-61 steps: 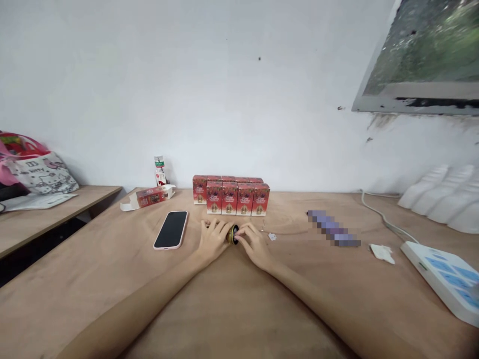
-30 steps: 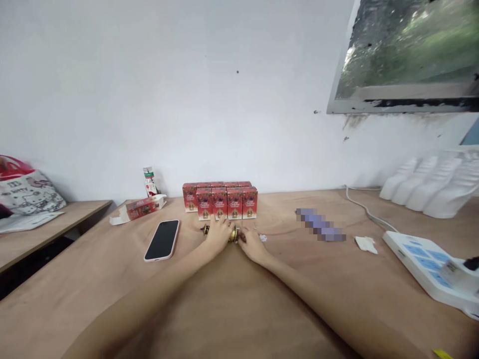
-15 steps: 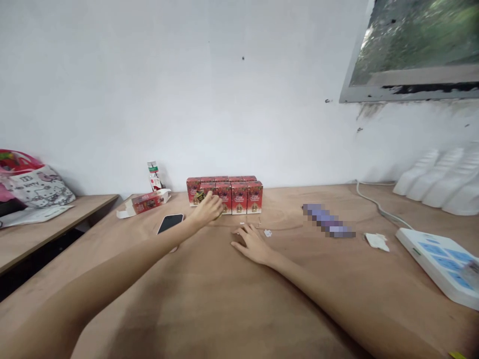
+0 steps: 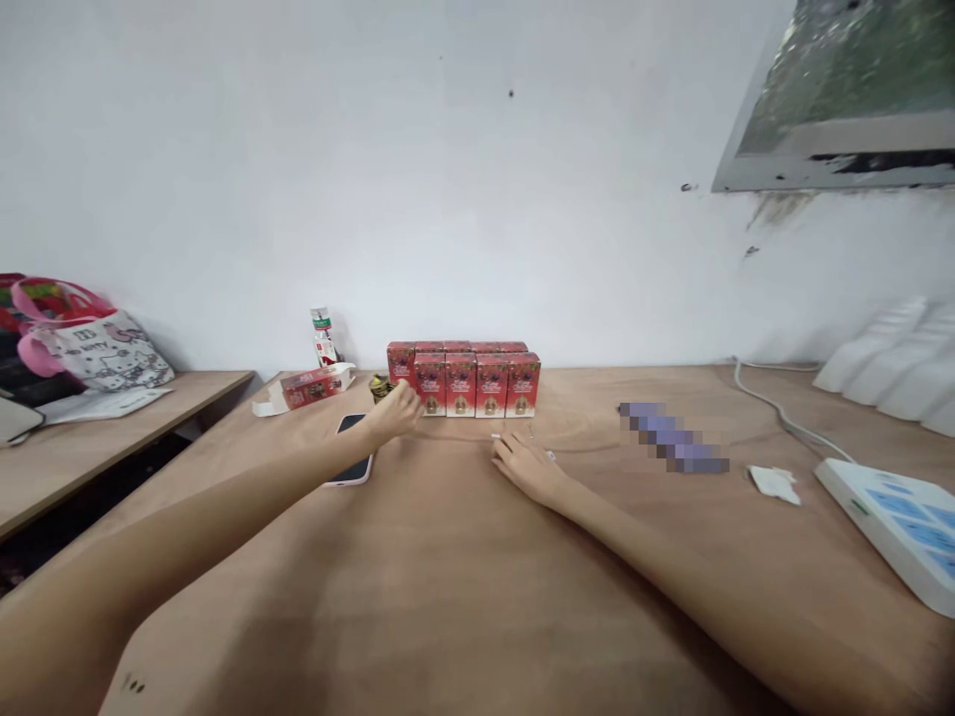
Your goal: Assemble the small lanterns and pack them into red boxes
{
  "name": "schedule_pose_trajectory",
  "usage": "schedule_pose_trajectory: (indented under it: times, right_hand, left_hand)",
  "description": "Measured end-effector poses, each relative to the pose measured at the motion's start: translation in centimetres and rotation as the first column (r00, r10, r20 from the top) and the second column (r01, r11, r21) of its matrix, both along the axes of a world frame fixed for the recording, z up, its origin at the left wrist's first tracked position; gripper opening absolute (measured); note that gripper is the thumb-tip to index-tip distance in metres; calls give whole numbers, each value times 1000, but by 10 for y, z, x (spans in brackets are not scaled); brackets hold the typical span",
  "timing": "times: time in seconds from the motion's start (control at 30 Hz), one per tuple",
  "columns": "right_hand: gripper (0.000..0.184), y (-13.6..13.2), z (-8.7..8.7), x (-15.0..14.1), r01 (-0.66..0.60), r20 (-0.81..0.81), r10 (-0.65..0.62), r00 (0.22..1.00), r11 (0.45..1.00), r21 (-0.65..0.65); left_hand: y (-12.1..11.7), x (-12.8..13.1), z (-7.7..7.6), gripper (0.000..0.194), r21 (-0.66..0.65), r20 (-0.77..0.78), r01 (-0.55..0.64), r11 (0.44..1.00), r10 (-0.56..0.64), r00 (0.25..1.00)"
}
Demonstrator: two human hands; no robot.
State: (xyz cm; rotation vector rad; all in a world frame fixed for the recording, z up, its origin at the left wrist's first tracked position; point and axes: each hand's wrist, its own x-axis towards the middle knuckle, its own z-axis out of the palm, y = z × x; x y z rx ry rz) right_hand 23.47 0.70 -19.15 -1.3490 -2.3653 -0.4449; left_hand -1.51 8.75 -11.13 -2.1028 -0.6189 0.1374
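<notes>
My left hand is closed on a small black-and-gold object, just left of the front row of red boxes. Fingers cover part of it, so its exact kind is unclear. The red printed boxes stand upright side by side in two rows against the wall. My right hand lies on the table in front of them, palm down, with its fingers loosely extended and nothing visible in them. Small white scraps lie beside those fingers. A phone is partly behind my left wrist.
An opened red carton lies on its side at the left, near a small packet. To the right are a blurred purple item, a folded tissue, and a white power strip with its cable. A printed bag sits on the adjoining table.
My left hand has moved left, away from the front boxes, together with the black-and-gold object. My right hand's fingers have drawn closer together. The view has shifted slightly left.
</notes>
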Motion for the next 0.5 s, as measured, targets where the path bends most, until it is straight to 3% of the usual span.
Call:
schedule_pose_trajectory:
  times: [0.23, 0.4, 0.5]
  right_hand:
    - [13, 0, 26, 9, 9, 126, -51, 991, 949, 315]
    - [20, 25, 62, 41, 202, 19, -222, 975, 917, 345]
    - [30, 41, 83, 56, 303, -48, -303, 952, 904, 302]
  left_hand:
    - [-2, 23, -20, 31, -79, -30, 36, 996, -38, 999]
    - [-4, 25, -29, 35, -137, -4, 45, 990, -46, 999]
    - [-12, 23, -19, 38, -183, -5, 82, 980, -84, 996]
